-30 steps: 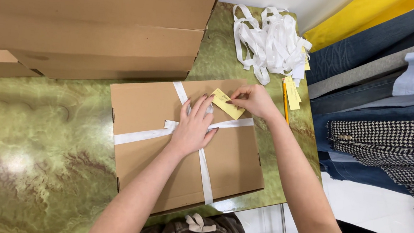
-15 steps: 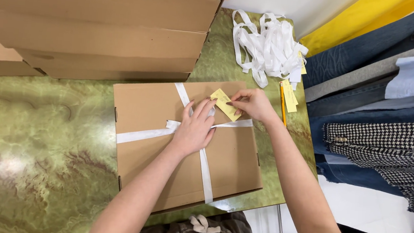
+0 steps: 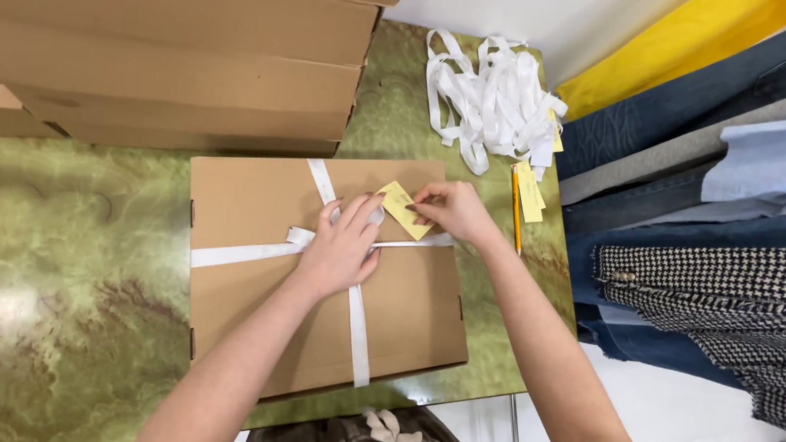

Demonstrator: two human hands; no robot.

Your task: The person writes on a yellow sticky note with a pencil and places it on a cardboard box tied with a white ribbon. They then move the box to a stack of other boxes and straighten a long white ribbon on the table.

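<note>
Flat brown cardboard box lies on the green marbled tabletop, bound crosswise by a white flat ribbon whose two bands meet under the left hand. That hand lies palm down with fingers loosely spread, pressing on the crossing and pinning the ribbon against the lid. Just to its right, the right hand pinches a small yellow paper tag between thumb and fingertips, the tag's lower edge touching or nearly touching the ribbon band that runs out toward the box's right side (contact too small to tell for certain). Step in hand, as I judge it: fixing the tag at the ribbon crossing while the other hand keeps the binding taut. The next move likely calls for a fine, steady motion of the right fingertips to seat or thread the tag, with the left hand's pressure unbroken so the ribbon does not slacken. Beyond the right hand, farther up the table, sits a loose heap of white ribbon strips; just right of that hand lie more yellow tags and a thin orange pencil. Above the left hand, a stack of large brown cardboard cartons. Well to the right of both hands hang folded garments, blue, grey and houndstooth.
</note>
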